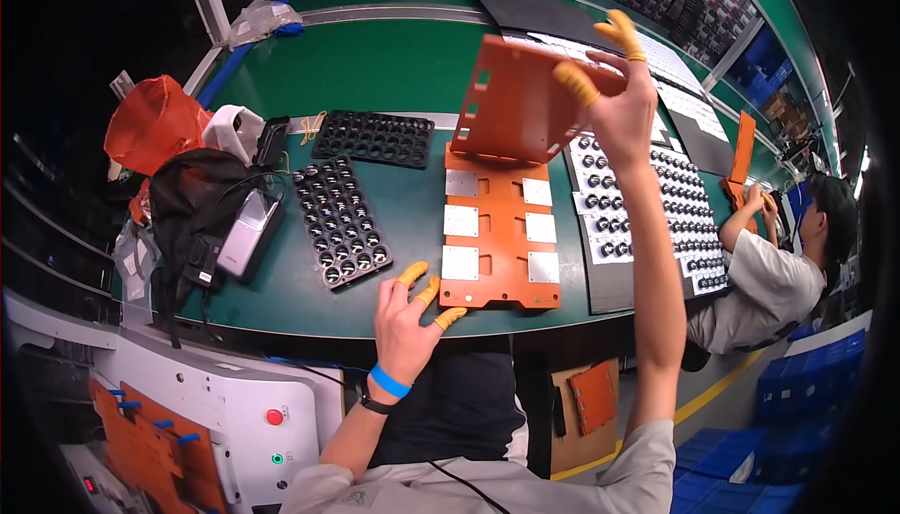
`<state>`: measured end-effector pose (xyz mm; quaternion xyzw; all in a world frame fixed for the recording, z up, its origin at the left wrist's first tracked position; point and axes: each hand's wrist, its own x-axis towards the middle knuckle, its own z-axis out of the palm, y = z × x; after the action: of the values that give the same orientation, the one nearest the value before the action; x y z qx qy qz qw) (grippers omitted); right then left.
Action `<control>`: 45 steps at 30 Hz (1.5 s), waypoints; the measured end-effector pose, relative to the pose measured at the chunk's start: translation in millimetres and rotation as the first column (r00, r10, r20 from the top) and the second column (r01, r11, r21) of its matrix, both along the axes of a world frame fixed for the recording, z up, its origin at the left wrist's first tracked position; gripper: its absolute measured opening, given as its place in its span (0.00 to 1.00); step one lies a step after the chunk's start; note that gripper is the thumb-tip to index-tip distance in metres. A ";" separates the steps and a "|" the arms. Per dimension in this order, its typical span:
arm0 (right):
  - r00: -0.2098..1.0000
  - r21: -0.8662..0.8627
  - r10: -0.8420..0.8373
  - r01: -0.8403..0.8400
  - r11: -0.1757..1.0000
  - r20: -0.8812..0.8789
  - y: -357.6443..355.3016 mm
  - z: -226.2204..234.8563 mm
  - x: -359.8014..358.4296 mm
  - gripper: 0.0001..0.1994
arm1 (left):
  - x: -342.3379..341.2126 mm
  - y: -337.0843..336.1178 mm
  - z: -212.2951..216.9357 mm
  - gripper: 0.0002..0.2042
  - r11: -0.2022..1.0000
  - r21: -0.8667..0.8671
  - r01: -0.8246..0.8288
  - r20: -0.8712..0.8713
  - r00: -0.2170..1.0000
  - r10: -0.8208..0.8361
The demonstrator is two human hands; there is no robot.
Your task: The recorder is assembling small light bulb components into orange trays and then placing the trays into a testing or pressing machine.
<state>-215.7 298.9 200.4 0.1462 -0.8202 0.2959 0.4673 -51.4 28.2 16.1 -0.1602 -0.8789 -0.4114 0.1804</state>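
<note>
My right hand, raised at upper right, grips the tilted orange panel, upper centre, above the orange base. My left hand, lower centre, fingers parted, sits beside it. Black tray left; my right forearm obstructs the lens-covered sheet.

On the counter, between the lower black tray and the flat orange panel, there is a strip where a hand could pass, but the left hand stands at its near end. The raised orange panel, held by the right hand, blocks the way straight back. To the right, the white sheets leave only a narrow gap. The black bag limits the left side. Beyond the upper black tray, the room is wide.
</note>
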 end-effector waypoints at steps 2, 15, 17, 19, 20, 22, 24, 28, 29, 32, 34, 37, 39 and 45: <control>0.976 -0.502 0.179 -0.215 0.838 -0.121 -4.3 -22.9 -29.4 0.37 | 1.9 1.2 0.3 0.24 1.000 0.012 0.009 0.023 1.000 -0.009; 0.796 -0.190 -0.016 0.164 0.968 0.604 38.7 -138.3 -51.7 0.19 | 1.6 -1.0 -4.5 0.24 1.000 0.009 0.024 0.043 0.999 -0.024; 0.690 0.203 -0.379 0.327 0.923 0.617 45.6 -154.4 -20.1 0.22 | 0.8 0.4 -7.2 0.24 1.000 0.016 0.016 0.029 0.999 -0.016; 0.635 0.311 -0.469 0.351 0.883 0.614 17.2 -147.8 22.9 0.21 | 2.1 -3.5 -7.5 0.24 1.000 -0.001 -0.004 0.021 1.000 0.004; 0.567 0.351 -0.497 0.353 0.867 0.657 14.4 -149.9 34.9 0.21 | 2.5 -2.2 -5.3 0.23 1.000 0.008 -0.003 0.028 1.000 0.003; 0.576 0.392 -0.549 0.384 0.836 0.606 18.2 -169.4 48.5 0.19 | 0.7 2.1 -6.8 0.23 0.999 0.034 0.019 -0.002 1.000 -0.019; 0.654 0.336 -0.502 0.373 0.865 0.566 3.1 -171.3 57.2 0.15 | 2.0 -0.5 -4.7 0.23 1.000 0.024 0.006 -0.006 1.000 -0.006; 0.682 0.162 -0.405 0.393 0.905 0.609 6.8 -176.8 56.3 0.14 | 2.5 2.8 -3.5 0.21 1.000 0.013 0.018 0.009 1.000 -0.018; 0.648 0.100 -0.361 0.403 0.910 0.670 6.7 -175.3 54.8 0.14 | 2.7 2.8 -4.6 0.21 1.000 0.011 0.015 0.010 1.000 -0.015; 0.625 0.042 -0.315 0.411 0.911 0.715 12.4 -173.8 53.6 0.15 | 1.7 3.3 -6.3 0.23 0.999 -0.031 0.027 -0.026 0.999 -0.027; 0.624 -0.049 -0.227 0.392 0.919 0.748 16.2 -170.2 54.4 0.15 | 2.6 4.2 -6.4 0.23 0.999 -0.022 0.035 -0.016 0.999 -0.036; 0.652 -0.089 -0.158 0.330 0.940 0.742 21.9 -169.0 53.9 0.14 | 3.5 3.4 -7.4 0.23 0.999 -0.012 0.030 -0.019 0.999 -0.030; 0.635 -0.131 -0.096 0.300 0.945 0.767 24.5 -168.9 54.8 0.13 | 5.4 3.0 -5.1 0.21 1.000 -0.023 0.019 0.010 1.000 -0.019; 0.652 -0.146 -0.034 0.220 0.965 0.758 34.4 -170.4 47.2 0.13 | 5.5 7.1 -5.7 0.20 0.999 -0.051 0.014 -0.004 1.000 -0.014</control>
<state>-168.6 333.3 30.0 -0.1005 -0.9087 0.3866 0.1213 -45.9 35.3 10.4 -0.1719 -0.8877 -0.3896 0.1751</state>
